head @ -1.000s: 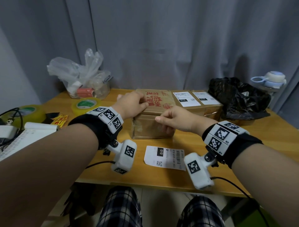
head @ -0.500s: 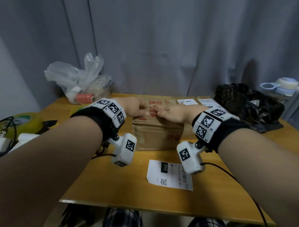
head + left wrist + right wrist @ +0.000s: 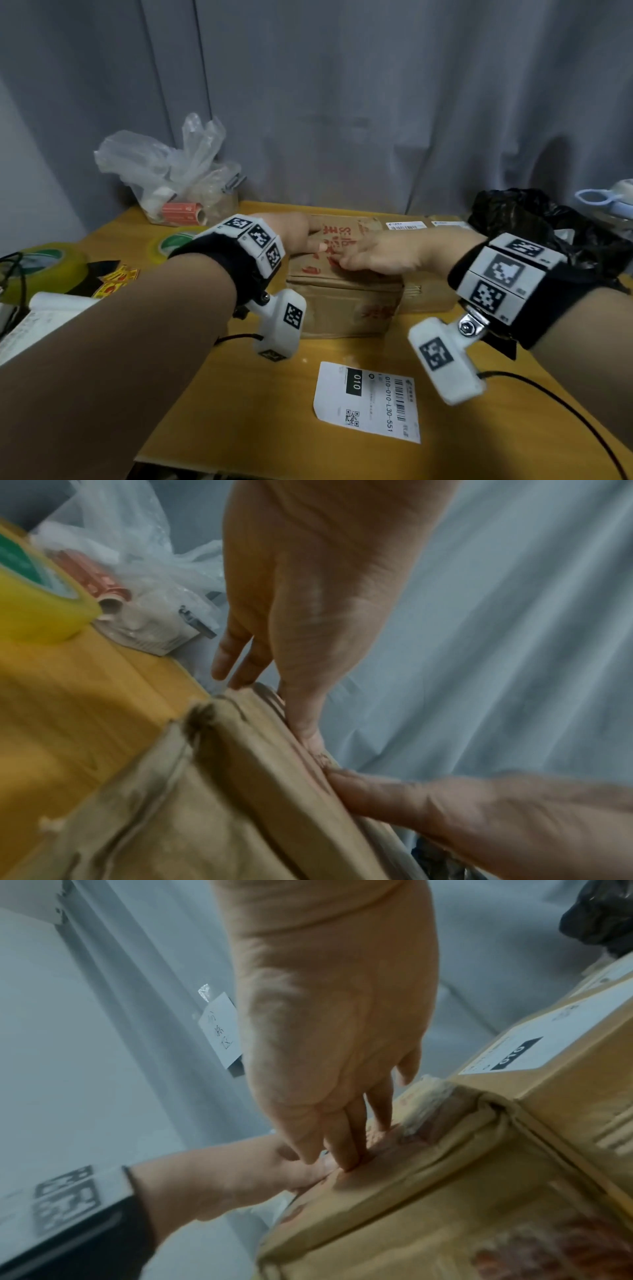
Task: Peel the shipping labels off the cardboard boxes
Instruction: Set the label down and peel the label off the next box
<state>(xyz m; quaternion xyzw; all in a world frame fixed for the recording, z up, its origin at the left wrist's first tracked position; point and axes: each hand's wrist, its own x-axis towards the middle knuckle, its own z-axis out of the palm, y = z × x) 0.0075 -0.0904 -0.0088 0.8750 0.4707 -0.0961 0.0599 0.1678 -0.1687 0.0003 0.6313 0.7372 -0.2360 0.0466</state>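
Both hands lie flat-fingered, gripping nothing, on the red-printed box (image 3: 342,274) near the table's (image 3: 219,394) back edge; right hand (image 3: 387,255) nearer than left hand (image 3: 298,233) to the labelled box (image 3: 424,240) just right.

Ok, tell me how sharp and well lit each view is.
Head view: dim, even light; peeled label readable, edges bent by the wide lens. Left wrist view: smeared, the box soft. Right wrist view: softly blurred, yet the second box's label shows its digits.
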